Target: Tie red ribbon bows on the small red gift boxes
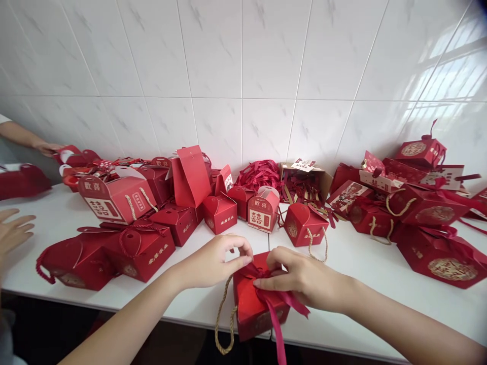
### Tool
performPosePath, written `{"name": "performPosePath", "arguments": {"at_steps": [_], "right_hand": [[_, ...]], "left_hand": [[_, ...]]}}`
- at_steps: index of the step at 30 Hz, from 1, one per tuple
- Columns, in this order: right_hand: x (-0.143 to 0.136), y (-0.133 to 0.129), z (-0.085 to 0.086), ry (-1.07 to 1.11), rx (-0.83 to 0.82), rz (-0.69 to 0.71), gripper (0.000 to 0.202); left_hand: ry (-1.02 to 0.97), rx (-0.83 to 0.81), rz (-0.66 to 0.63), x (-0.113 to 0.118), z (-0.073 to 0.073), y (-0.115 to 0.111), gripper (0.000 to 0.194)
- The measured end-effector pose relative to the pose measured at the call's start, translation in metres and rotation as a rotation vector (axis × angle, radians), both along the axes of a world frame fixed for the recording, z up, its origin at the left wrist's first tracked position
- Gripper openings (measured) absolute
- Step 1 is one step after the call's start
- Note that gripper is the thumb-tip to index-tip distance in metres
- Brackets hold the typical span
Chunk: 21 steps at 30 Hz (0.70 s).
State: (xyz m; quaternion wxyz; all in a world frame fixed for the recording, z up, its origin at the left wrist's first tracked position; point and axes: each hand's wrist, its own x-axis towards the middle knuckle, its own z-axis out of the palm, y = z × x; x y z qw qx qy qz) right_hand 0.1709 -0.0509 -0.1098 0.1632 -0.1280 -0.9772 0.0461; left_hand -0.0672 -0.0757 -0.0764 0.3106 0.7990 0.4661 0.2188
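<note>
Co-worker's hand [13, 230]: open, fingers spread, at the far left edge over the white table [361, 268].
Left hand [215, 261]: thumb and fingers pinched on the red ribbon [279, 309] atop the box.
Red box [253, 299]: at the table's near edge, between both hands, its rope handle [222, 324] hanging off the front.
Right hand [304, 279]: fingers closed on the ribbon's knot, touching the box top.
Behind: many red gift boxes along the tiled wall [243, 76].

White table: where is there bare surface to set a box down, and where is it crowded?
Bare table lies between the hanging-rope box and the right-hand pile; another patch fronts the big white-panel box. The back row along the wall is packed.
</note>
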Motion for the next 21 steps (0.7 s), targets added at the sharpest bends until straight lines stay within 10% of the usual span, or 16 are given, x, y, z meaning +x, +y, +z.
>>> {"name": "performPosePath", "arguments": {"at_steps": [21], "right_hand": [[-0.0011, 0.0080, -0.0067, 0.132, -0.060, 0.076, 0.044]], "left_hand": [[0.113, -0.060, -0.204, 0.0024, 0.0013, 0.0059, 0.018]]}}
